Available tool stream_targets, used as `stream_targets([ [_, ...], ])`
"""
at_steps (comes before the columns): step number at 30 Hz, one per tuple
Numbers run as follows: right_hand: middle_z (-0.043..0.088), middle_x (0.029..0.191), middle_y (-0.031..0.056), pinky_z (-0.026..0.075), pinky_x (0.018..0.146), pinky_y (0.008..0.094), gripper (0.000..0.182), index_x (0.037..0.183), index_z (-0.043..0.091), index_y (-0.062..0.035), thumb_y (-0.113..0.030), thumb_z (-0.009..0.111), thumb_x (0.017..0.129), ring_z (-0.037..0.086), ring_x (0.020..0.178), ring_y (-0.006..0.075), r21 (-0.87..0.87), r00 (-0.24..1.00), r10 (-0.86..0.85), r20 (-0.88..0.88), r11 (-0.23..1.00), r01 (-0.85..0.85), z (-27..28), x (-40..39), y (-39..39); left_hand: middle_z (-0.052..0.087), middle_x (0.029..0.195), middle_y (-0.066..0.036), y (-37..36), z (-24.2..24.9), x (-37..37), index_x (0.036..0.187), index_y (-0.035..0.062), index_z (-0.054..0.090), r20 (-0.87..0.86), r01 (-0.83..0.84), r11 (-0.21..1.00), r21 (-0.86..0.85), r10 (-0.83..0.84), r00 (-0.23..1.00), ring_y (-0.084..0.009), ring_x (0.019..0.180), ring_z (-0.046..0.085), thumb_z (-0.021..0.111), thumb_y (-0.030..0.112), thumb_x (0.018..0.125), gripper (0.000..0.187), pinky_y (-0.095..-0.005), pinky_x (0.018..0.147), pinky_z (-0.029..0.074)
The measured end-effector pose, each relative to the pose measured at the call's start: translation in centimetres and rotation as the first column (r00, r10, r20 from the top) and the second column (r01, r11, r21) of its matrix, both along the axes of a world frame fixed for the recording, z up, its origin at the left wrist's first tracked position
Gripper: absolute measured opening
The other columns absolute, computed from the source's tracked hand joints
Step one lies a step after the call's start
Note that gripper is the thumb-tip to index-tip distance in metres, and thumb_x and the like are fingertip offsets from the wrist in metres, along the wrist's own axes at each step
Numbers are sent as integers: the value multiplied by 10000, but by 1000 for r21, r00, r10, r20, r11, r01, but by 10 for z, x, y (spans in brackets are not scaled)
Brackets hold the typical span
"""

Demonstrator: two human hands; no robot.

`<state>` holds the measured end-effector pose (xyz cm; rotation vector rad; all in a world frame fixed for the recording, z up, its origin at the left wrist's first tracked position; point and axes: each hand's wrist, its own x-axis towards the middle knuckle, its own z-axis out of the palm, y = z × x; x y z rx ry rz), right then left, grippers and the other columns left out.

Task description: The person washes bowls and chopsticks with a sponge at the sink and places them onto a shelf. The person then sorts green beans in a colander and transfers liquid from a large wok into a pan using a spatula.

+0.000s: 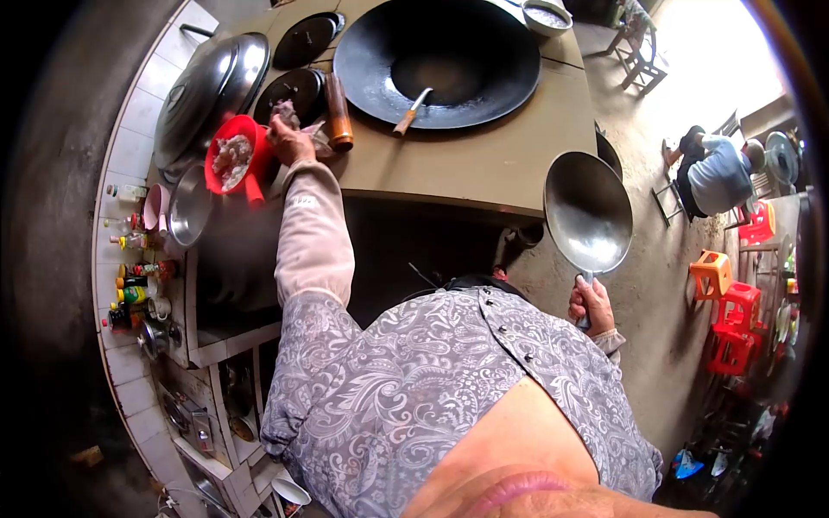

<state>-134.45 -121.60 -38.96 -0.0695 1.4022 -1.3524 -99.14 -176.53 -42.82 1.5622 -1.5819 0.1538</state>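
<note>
My left hand (295, 142) is closed around a crumpled greyish rag (319, 138) at the stove's left side. Right beside it is a red plastic scoop (210, 164) with whitish, crumpled stuff inside. A brown cylinder (338, 112) stands just to the right of that hand. In my right hand (591, 304) is the handle of a large, deep metal scoop (589, 211), held out past the stove's right front corner. Its bowl faces up and looks empty. A big black wok (484, 78) is set into the stove top, and a wooden-handled utensil (411, 115) rests over its near rim.
Metal lids (203, 99) lean at the left, above a steel basin (190, 205) and several seasoning bottles (134, 281). A white bowl (547, 17) sits at the back right corner. Across the floor, a person (717, 177) sits near red stools (737, 315).
</note>
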Motion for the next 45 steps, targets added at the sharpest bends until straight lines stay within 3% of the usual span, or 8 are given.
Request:
stream_targets([
  [10, 439, 597, -3, 322, 377, 220, 188, 844, 430, -119, -236, 567, 898, 386, 390, 65, -33, 999, -9, -42, 999, 8, 12, -66, -1, 549, 1129, -163, 205, 153, -98, 1179, 59, 504, 78, 629, 775, 53, -631, 772, -323, 1025, 555, 585, -11, 773, 420, -378, 869, 457],
  [18, 443, 603, -8, 328, 373, 219, 174, 878, 431, -109, -221, 560, 903, 392, 387, 62, -41, 988, -154, 0, 987, 154, 4, -80, 25, 312, 1386, -142, 238, -61, -268, 1365, 169, 339, 370, 492, 719, 491, -683, 630, -428, 1271, 232, 548, 307, 773, 643, -590, 1017, 209],
  [26, 424, 607, -4, 333, 372, 227, 176, 854, 398, -108, -197, 538, 914, 373, 384, 66, -23, 948, -317, -17, 948, 317, 14, -97, 48, 417, 1301, -89, 283, -42, -449, 1205, 188, 499, 69, 809, 148, 569, -989, 132, -346, 1158, 372, 620, 179, 641, 577, -498, 975, 309],
  [31, 417, 611, -5, 327, 367, 221, 161, 865, 400, -111, -197, 524, 921, 372, 387, 66, -30, 944, -325, -59, 946, 324, 17, -119, 50, 537, 1205, -38, 259, -44, -464, 1134, 209, 597, -254, 888, -393, 240, -908, -333, -308, 1169, 395, 626, 61, 637, 520, -393, 989, 327],
  [34, 416, 610, -7, 330, 368, 221, 160, 865, 398, -111, -194, 524, 920, 378, 397, 65, -40, 961, -266, -79, 964, 263, 17, -135, 38, 517, 1218, 10, 249, 1, -377, 1030, 230, 625, 61, 832, -122, 541, -981, -183, -257, 1233, 362, 663, 70, 613, 449, -446, 998, 273],
  [40, 411, 597, -12, 323, 371, 212, 176, 855, 406, -111, -206, 544, 910, 384, 403, 64, -61, 990, -103, -94, 993, 97, 8, -148, -23, 487, 1262, -11, 195, -16, -303, 1062, 239, 613, 269, 853, 234, 467, -956, 116, -254, 1220, 391, 687, 153, 660, 418, -465, 1005, 260],
  [43, 412, 594, -13, 318, 371, 209, 161, 867, 428, -110, -205, 551, 906, 377, 397, 64, -73, 998, -48, -45, 996, 45, 16, -139, -64, 483, 1287, -68, 191, 27, -287, 1144, 158, 590, -129, 918, -85, 387, -991, -38, -271, 1199, 431, 662, 122, 718, 434, -420, 1022, 319],
  [45, 416, 596, -11, 314, 370, 205, 151, 896, 433, -108, -201, 552, 904, 372, 395, 61, -81, 1000, -29, -11, 996, 28, 13, -128, -79, 619, 1047, -117, 161, 56, -257, 1061, 79, 620, 19, 956, 183, 229, -983, 184, -274, 1015, 566, 617, 34, 721, 343, -379, 921, 430],
])
